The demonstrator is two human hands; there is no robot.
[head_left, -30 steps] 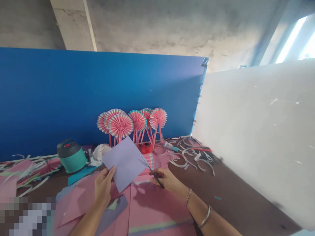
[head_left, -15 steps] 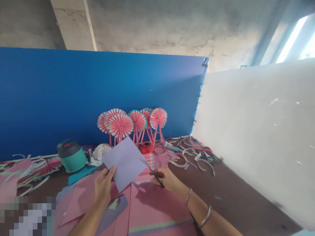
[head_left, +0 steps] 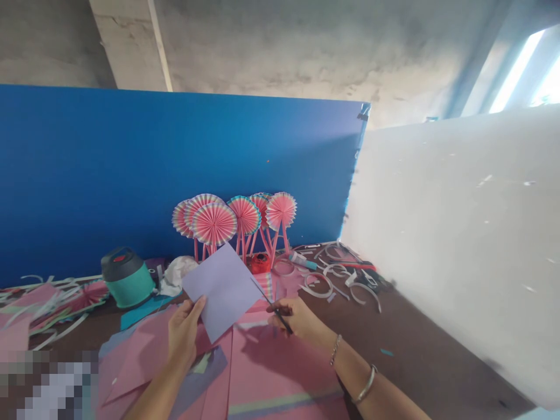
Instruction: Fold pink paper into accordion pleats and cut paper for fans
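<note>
A square sheet of lilac paper is pinched at its lower left side by my left hand, thumb on top. My right hand is closed round the dark handles of a pair of scissors. The blades point up and left and lie at the right corner of the lilac sheet; whether they touch the paper I cannot tell. Below both hands lie large pink paper sheets, one with a rainbow-striped edge. A darker purple paper piece rests near my left forearm.
Several pleated pink paper fans stand against the blue partition. A teal and black jug is at the left, beside crumpled white material. Curled paper strips and a glue-like tube lie to the right, near a white wall.
The scissor blades look slightly apart a second ago and appear closed together now. The lilac paper and my left hand have stayed practically still.
</note>
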